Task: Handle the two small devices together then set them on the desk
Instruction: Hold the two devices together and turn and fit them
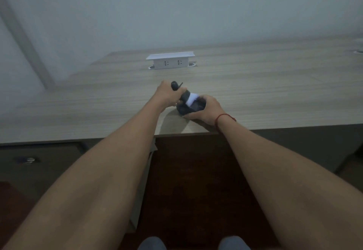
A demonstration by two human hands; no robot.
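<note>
Both of my hands meet over the near part of the wooden desk [255, 84]. My left hand [166, 94] is closed around a small black device [174, 85] with a rounded top and a thin stub sticking out. My right hand [208, 110] grips a second dark device [193, 107] that has a white band or paper strip across it. The two devices touch each other between my hands, just above the desk surface. Fingers hide most of both devices.
A white pop-up socket box [170, 60] stands on the desk farther back, in the middle. The desk's front edge [78, 138] runs just below my wrists. A drawer with a metal lock [29, 160] is at lower left. My knees show at the bottom.
</note>
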